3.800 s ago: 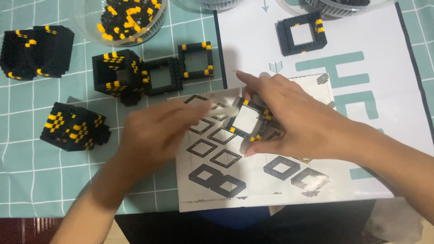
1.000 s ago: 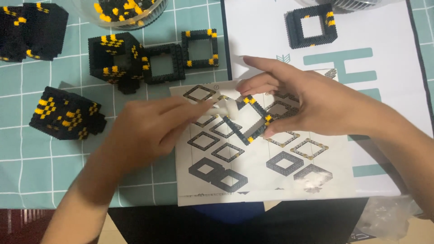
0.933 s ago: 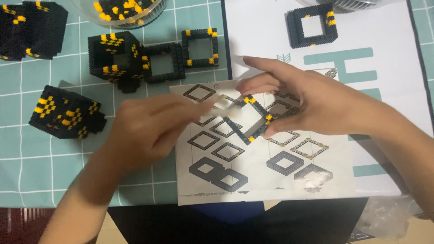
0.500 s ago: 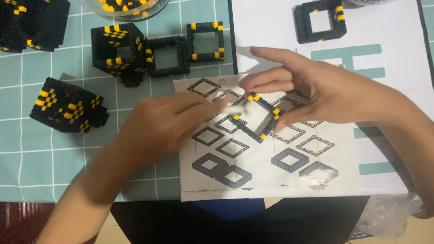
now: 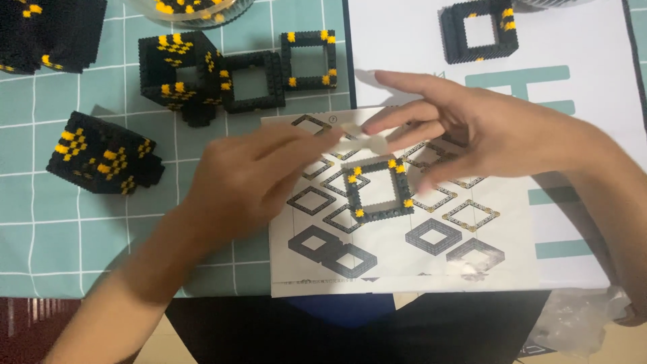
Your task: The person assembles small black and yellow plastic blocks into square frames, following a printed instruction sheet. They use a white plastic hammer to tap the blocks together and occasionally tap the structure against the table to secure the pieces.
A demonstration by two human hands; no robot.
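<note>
A square frame of black bricks with yellow spots (image 5: 377, 189) lies flat on a printed instruction sheet (image 5: 404, 259) showing drawn frames. My left hand (image 5: 246, 178) reaches in from the lower left, blurred, its fingertips pinching a small white piece (image 5: 364, 138) just above the frame. My right hand (image 5: 495, 135) comes from the right with fingers spread. Its index and middle fingertips meet the white piece, and its thumb hovers by the frame's right side. Whether the thumb touches the frame I cannot tell.
On the green grid mat (image 5: 67, 222) stand black-and-yellow brick blocks (image 5: 101, 156) (image 5: 176, 71) and two open frames (image 5: 253, 81) (image 5: 309, 59). Another frame (image 5: 480, 30) sits on a white sheet (image 5: 579, 81). A bowl of loose bricks (image 5: 195, 8) is at the top, a plastic bag (image 5: 579, 317) bottom right.
The frame, earlier tilted in my right hand's grip, now lies flat on the sheet. My right fingers have opened and lifted above it; both hands' fingertips meet at the white piece.
</note>
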